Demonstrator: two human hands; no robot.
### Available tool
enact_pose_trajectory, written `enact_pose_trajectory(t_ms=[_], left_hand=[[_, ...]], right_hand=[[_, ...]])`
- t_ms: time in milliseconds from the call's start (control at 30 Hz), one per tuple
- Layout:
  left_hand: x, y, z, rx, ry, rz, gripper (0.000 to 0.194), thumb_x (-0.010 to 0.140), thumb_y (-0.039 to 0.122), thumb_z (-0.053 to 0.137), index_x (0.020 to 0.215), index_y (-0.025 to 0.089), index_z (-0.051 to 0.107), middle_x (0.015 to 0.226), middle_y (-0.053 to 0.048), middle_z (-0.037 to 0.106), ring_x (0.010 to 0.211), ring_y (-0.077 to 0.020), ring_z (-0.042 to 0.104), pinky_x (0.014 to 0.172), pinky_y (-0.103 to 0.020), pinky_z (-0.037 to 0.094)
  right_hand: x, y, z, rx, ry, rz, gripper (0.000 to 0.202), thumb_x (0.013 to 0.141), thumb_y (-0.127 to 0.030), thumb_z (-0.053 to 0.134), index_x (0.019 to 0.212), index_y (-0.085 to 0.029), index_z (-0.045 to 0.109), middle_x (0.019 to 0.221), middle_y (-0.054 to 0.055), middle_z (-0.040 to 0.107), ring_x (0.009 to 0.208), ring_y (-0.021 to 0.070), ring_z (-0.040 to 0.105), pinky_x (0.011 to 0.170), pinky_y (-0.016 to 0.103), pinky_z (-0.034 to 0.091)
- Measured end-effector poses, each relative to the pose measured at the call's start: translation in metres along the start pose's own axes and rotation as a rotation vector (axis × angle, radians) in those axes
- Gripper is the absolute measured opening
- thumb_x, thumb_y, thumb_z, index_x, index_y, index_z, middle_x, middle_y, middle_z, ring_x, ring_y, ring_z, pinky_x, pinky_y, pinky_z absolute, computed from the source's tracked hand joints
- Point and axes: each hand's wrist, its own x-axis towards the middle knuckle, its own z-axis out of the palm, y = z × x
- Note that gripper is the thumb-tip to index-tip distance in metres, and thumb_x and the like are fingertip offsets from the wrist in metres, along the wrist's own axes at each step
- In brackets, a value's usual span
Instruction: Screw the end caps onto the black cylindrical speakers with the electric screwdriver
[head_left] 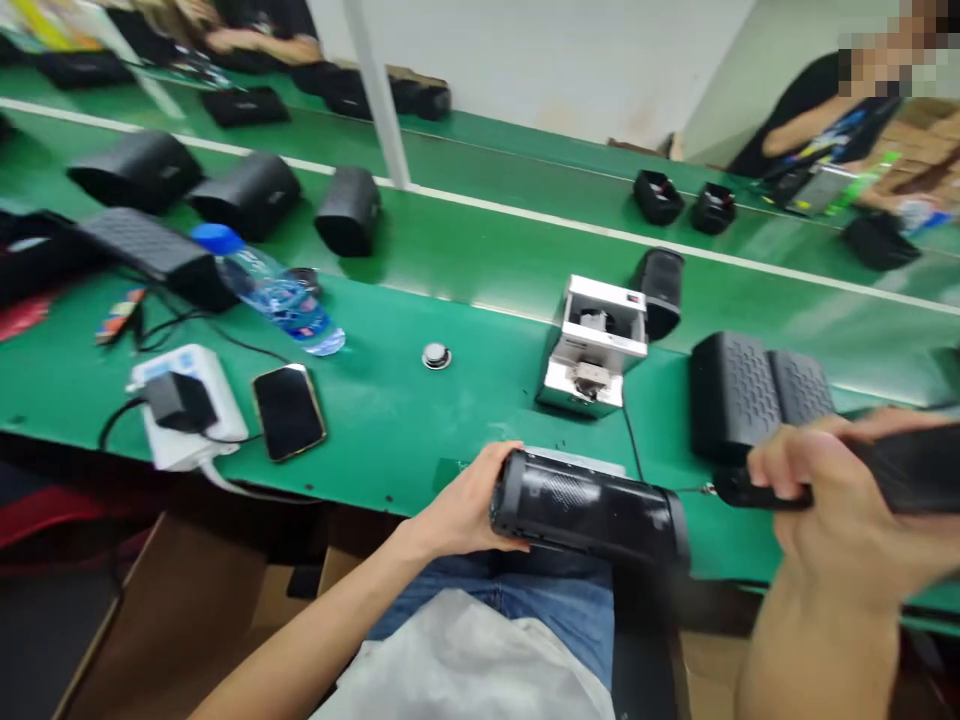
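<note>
A glossy black cylindrical speaker (592,510) lies sideways at the table's front edge, above the lap. My left hand (476,500) grips its left end. To the right, my right hand (832,490) is wrapped round a black power screwdriver (911,465), whose thin bit points left toward the speaker's right end without touching it. A silver and white machine (596,345) with a cable stands just behind the speaker. Two black textured speaker shells (739,395) stand behind the screwdriver.
On the left are a phone (290,412), a white power strip (191,405), a water bottle (277,295) and cables. A small round metal part (436,356) lies mid-table. Several black speaker housings (247,195) line the green bench (480,245). Two people work across it.
</note>
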Motion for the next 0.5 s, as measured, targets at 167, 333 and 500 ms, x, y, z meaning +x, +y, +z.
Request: enact_pose_trajectory(t_ms=[167,333,500], left_hand=[[-0.001,-0.001,0.001,-0.004,0.007,0.006,0.130,0.064,0.040,0.111,0.167,0.028,0.033,0.161,-0.021,0.055,0.150,-0.0443,0.060,0.126,-0.062,0.053],[-0.001,-0.003,0.002,0.010,0.020,0.016,0.128,0.069,0.035,0.108,0.170,0.030,0.031,0.167,-0.021,0.052,0.154,-0.0458,0.058,0.127,-0.065,0.053],[0.000,-0.002,0.001,0.042,0.033,0.064,0.127,0.070,0.027,0.106,0.171,0.030,0.030,0.168,-0.020,0.052,0.155,-0.0456,0.058,0.127,-0.064,0.053]], right_hand=[[0.000,0.000,0.000,-0.010,-0.003,-0.010,0.020,0.058,-0.027,0.085,0.072,-0.037,0.074,0.056,-0.001,0.048,0.042,0.0135,0.036,0.039,0.039,0.030],[0.011,0.007,-0.010,0.033,-0.245,-0.067,0.028,0.064,-0.016,0.083,0.081,-0.029,0.065,0.053,-0.009,0.055,0.036,0.0137,0.041,0.036,0.029,0.038],[0.020,-0.004,-0.011,0.012,-0.402,-0.032,0.026,0.070,-0.020,0.086,0.084,-0.027,0.066,0.053,-0.009,0.055,0.036,0.0136,0.047,0.039,0.028,0.044]])
